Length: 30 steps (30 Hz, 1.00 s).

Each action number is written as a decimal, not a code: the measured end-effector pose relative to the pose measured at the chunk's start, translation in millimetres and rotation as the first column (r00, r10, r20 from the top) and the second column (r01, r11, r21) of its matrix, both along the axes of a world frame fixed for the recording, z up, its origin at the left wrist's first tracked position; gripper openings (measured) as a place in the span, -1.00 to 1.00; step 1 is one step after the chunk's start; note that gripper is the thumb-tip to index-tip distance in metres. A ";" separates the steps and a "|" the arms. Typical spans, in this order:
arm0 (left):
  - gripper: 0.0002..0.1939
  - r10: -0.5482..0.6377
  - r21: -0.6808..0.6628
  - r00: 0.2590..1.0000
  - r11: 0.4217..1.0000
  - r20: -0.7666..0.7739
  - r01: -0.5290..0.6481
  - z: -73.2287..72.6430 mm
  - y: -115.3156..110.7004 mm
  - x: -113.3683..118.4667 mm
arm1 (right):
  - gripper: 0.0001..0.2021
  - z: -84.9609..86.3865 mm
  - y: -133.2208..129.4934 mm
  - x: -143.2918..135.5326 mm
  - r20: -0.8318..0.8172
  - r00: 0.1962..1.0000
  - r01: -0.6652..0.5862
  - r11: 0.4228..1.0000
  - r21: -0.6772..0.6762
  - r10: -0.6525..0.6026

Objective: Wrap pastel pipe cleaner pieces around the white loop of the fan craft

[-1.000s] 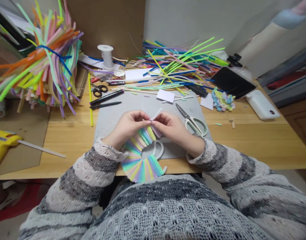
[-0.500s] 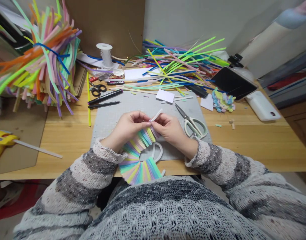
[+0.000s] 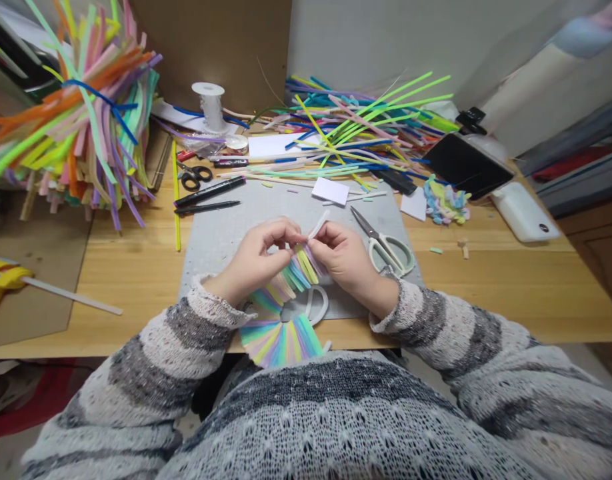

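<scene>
A curved strip of pastel pipe cleaners (image 3: 286, 340), striped in yellow, green, blue, pink and lilac, hangs over the table's front edge and rises to both hands. My right hand (image 3: 346, 257) pinches its upper end between thumb and index finger, by a short white pipe cleaner end (image 3: 319, 225) that sticks up. My left hand (image 3: 263, 257) is at the same end with curled fingers, its index fingertip against the strip and its thumb lower on the strip's edge. A white pipe cleaner loop (image 3: 319, 303) lies below the hands. The exact left-hand contact is partly hidden.
Under the hands lies a grey cutting mat (image 3: 211, 243). Scissors (image 3: 386, 247) rest on its right; black pens (image 3: 211, 191) and small scissors (image 3: 193, 177) are at left. Loose pipe cleaners (image 3: 356, 127) pile behind, a large bundle (image 3: 86, 113) and glue gun (image 3: 3, 280) stand left.
The left thumb has drawn back from the index fingertip and slid down-left. The right hand and the white end have shifted slightly right, showing more of the strip's top.
</scene>
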State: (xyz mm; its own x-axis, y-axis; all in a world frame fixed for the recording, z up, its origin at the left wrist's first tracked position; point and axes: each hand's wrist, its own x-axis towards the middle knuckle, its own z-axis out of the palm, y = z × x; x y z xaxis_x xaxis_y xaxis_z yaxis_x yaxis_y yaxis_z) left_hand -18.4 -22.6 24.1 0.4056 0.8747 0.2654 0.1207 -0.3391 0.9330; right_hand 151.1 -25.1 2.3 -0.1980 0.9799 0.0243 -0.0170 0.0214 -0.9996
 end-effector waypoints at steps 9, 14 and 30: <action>-0.85 0.163 0.002 0.978 0.986 -0.127 -0.164 -1.8 -3.6 5.4 | -0.81 -1.4 2.7 0.1 -0.035 0.999 -0.002 1.000 0.014 0.003; -0.85 0.210 -0.173 0.973 0.959 -0.094 -0.223 -6.9 -1.0 7.3 | -0.80 -0.3 2.6 -0.5 -0.016 0.998 -0.052 0.999 0.000 0.052; -0.87 0.239 -0.179 0.962 0.949 -0.134 -0.260 -6.3 -2.3 7.4 | -0.72 -5.3 1.9 -1.3 0.019 0.998 -0.060 0.998 0.003 0.060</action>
State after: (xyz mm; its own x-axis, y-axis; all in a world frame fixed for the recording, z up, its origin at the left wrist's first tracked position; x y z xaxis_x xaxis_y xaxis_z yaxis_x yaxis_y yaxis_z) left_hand -11.0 -24.9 17.8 0.1848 0.9816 0.0477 0.2829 -0.0996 0.9540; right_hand 149.9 -23.1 -3.0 -0.2571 0.9661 0.0239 0.0000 0.0248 -0.9997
